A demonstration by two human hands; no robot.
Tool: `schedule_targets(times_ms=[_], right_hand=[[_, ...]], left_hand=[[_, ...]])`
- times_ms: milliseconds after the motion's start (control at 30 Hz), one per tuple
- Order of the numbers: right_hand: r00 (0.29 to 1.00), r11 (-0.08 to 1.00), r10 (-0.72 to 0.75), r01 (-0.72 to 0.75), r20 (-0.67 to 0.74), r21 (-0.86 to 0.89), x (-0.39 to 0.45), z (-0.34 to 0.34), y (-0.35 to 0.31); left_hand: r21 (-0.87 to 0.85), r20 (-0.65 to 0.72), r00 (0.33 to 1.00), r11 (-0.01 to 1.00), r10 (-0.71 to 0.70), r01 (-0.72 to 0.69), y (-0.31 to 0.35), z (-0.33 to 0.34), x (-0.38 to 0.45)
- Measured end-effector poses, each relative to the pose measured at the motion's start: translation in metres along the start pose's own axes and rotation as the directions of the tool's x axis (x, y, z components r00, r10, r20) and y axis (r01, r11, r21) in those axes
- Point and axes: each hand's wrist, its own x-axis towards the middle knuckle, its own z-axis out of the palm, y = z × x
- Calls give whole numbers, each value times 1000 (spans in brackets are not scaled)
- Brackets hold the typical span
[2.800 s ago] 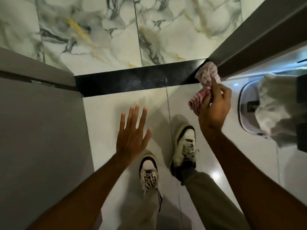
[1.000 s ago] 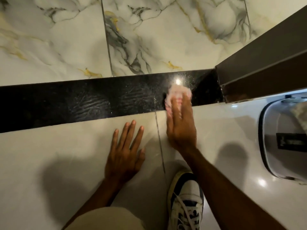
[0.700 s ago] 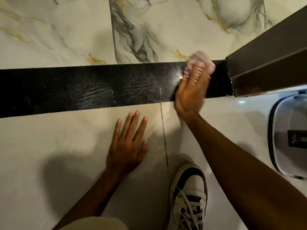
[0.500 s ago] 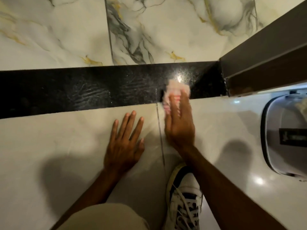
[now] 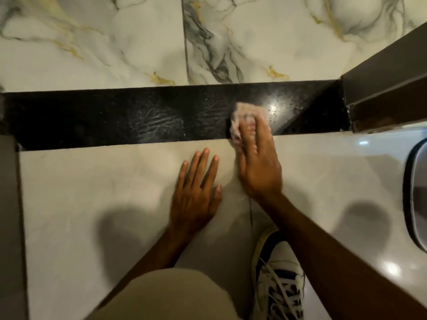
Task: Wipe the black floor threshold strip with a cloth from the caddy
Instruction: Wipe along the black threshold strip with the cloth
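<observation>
A glossy black threshold strip [image 5: 115,116] runs left to right across the floor, between marbled tiles above and plain pale tiles below. My right hand [image 5: 258,167] presses a crumpled pink-and-white cloth [image 5: 246,113] flat onto the strip's right part, fingers over the cloth, which is blurred. My left hand [image 5: 196,192] lies flat on the pale tile just below the strip, fingers spread, holding nothing. Smeared streaks show on the strip left of the cloth.
A dark door frame [image 5: 388,88] ends the strip at the right. The rounded rim of the caddy [image 5: 413,199] shows at the right edge. A grey panel [image 5: 9,215] borders the left side. My shoe [image 5: 277,282] and knee [image 5: 166,296] are at the bottom.
My right hand has rubbed the cloth back and forth over the strip's right part, out toward the door frame and back. My left hand has stayed flat on the tile.
</observation>
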Motion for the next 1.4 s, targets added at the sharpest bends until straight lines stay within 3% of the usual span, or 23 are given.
schedule_targets(times_ms=[167,233,267,333,400,467,500,633,700,800,867,967,1033,1167,1300,1367,1400], right_hand=[[939,941,292,-316,-180,-120,-10,-11,18],[895,914,385,-403,-223,-39,27,-5,1],[885,914,404,-403,-231,52,46,2,-10],[938,955,292,-274,-189,115,78,17,-38],[999,999,-23,21,-40,-36,82,27,-60],[958,956,-283,286,53,-66,60,32,-66],[948,947,-311,315,75,-64,42,30,-61],[996,986,-87,90,27,-139,-7,9,-35],[998,983,33,-41,-49,-178,12,10,-36],[977,979,180,-190,-115,-79,59,27,-66],[988,991,133,-134,-76,-5,82,43,-95],[974,973,-215,220,72,-70,71,53,-122],[936,940,-324,335,141,-67,44,44,-115],[989,977,-142,146,36,-153,0,18,-85],[996,989,84,-83,-4,-118,45,32,-110],[996,995,92,-92,-1,-36,74,51,-142],[999,1000,12,-12,34,-8,83,62,-160]], left_hand=[[-10,12,1000,1000,-22,22,-2,-3,-17],[-11,-5,999,999,-37,37,0,-1,-16],[-10,-15,999,999,-50,50,0,0,-15],[0,-31,996,997,-83,83,-1,3,-16],[19,-50,992,993,-116,117,-2,4,-18],[16,-52,987,988,-152,153,-4,1,-22],[9,-47,986,987,-161,161,-7,-1,-26],[19,-5,981,981,-192,192,-24,-9,-45],[26,-12,972,972,-234,234,-28,-10,-48],[4,-42,966,967,-255,255,-26,-4,-46],[-2,-63,962,964,-264,265,-27,-1,-45],[34,-75,948,950,-309,312,-28,-3,-47],[36,-92,932,934,-351,355,-26,-11,-47],[-7,-104,918,924,-382,383,-37,-21,-55],[-32,-137,866,876,-482,482,-49,-17,-62],[-45,-146,848,860,-509,509,-49,-11,-59],[-44,-150,844,857,-514,514,-50,-9,-58]])
